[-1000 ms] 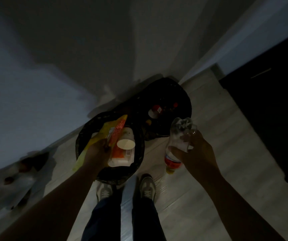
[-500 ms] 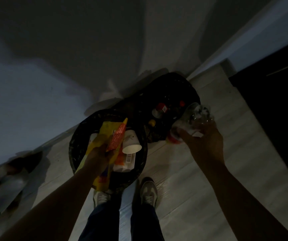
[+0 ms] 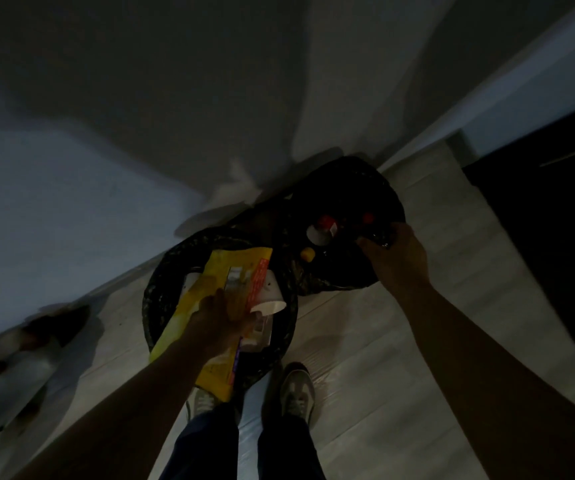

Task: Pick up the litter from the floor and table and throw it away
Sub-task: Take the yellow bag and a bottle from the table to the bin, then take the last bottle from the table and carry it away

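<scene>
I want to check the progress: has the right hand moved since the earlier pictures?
Yes. The right hand has gone forward, away from the shoes, and now reaches over the rim of the far black bin.

yellow wrapper (image 3: 223,292) over near bin (image 3: 154,289), clear bottle (image 3: 379,237) inside far bin (image 3: 388,188)
</scene>
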Demonstrator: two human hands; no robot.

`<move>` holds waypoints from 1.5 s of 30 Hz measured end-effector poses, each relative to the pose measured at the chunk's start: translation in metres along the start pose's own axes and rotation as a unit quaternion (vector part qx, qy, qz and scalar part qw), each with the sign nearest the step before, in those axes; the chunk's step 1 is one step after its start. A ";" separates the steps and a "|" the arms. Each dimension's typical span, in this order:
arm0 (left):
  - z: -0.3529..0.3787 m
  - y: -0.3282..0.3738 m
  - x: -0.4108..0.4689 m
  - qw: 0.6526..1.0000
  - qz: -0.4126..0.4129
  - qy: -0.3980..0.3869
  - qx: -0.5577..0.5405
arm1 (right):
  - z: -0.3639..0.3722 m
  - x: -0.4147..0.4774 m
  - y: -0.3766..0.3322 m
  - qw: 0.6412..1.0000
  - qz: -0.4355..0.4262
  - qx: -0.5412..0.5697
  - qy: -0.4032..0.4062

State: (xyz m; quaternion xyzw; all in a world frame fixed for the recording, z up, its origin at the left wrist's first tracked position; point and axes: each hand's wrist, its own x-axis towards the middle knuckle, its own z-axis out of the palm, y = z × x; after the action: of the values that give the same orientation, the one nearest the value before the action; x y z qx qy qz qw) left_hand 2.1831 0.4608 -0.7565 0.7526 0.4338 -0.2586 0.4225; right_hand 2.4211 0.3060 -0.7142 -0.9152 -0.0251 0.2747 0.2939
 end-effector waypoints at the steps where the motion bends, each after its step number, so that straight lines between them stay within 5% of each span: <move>1: -0.001 0.004 -0.006 0.998 -0.061 -0.023 -0.017 | -0.005 -0.006 -0.002 1.000 -0.005 0.002 -0.005; 13: -0.074 0.075 -0.130 0.997 -0.008 0.012 0.081 | -0.120 -0.138 -0.046 0.990 -0.063 -0.086 -0.093; 24: -0.151 0.105 -0.362 0.994 0.050 0.092 0.033 | -0.221 -0.296 -0.171 0.894 -0.295 -0.255 -0.219; 33: -0.201 0.022 -0.560 0.963 0.029 0.266 0.037 | -0.203 -0.469 -0.273 0.788 -0.467 -0.292 -0.274; 45: -0.170 -0.222 -0.896 0.845 -0.146 0.513 -0.039 | -0.074 -0.853 -0.316 0.550 -0.724 -0.247 -0.336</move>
State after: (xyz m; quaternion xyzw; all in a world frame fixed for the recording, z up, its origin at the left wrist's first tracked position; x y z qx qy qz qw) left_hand 1.5541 0.2773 -0.0838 0.6885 0.7035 0.1230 0.1259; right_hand 1.7729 0.3510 -0.0737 -0.4654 -0.8429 0.2391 0.1257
